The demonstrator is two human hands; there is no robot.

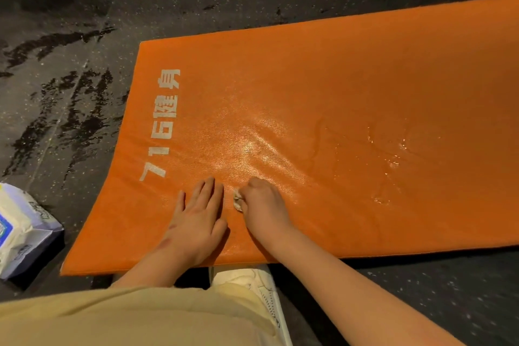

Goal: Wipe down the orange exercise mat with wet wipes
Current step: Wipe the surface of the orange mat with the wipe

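Observation:
The orange exercise mat lies flat on a dark floor, with pale printed characters along its left end and a wet sheen across its middle and right. My left hand rests flat on the mat near its front edge, fingers straight. Just to its right, my right hand grips a crumpled white wet wipe and presses it onto the mat. Only a small bit of the wipe shows past my fingers.
A white and blue pack of wet wipes lies on the floor at the left, beside the mat's front left corner. The dark floor left of the mat has wet streaks. My white shoe sits under the mat's front edge.

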